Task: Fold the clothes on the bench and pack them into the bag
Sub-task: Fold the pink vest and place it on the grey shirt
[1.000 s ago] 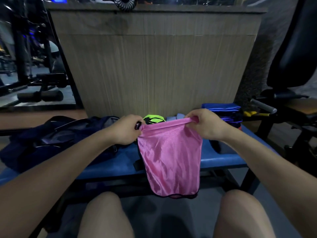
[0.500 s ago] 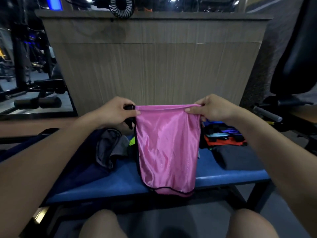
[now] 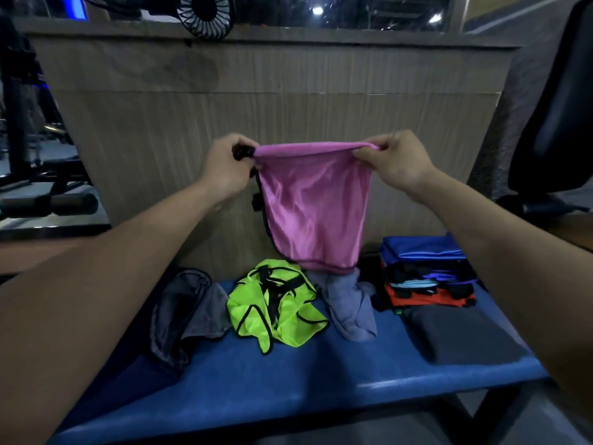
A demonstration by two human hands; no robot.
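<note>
A shiny pink garment (image 3: 314, 207) with dark trim hangs in the air above the blue bench (image 3: 288, 374). My left hand (image 3: 224, 165) pinches its top left corner and my right hand (image 3: 394, 159) pinches its top right corner, stretching the top edge flat. Below it on the bench lie a crumpled neon green vest (image 3: 276, 306), a grey-blue cloth (image 3: 349, 303) and a grey garment (image 3: 189, 309). A stack of folded clothes (image 3: 426, 274), blue on top and orange lower down, sits at the right with a folded dark grey piece (image 3: 462, 335) in front. The bag is mostly hidden under my left arm.
A wood-grain partition (image 3: 256, 101) rises right behind the bench, with a small black fan (image 3: 205, 14) on its top ledge. A black padded gym seat (image 3: 558, 117) stands at the right. Gym equipment with a foam roller bar (image 3: 54, 203) sits at the left.
Both hands have lifted the pink garment from bench height up into the air, off the bench edge. The view has tilted, so the clothes on the bench now show beneath it.
</note>
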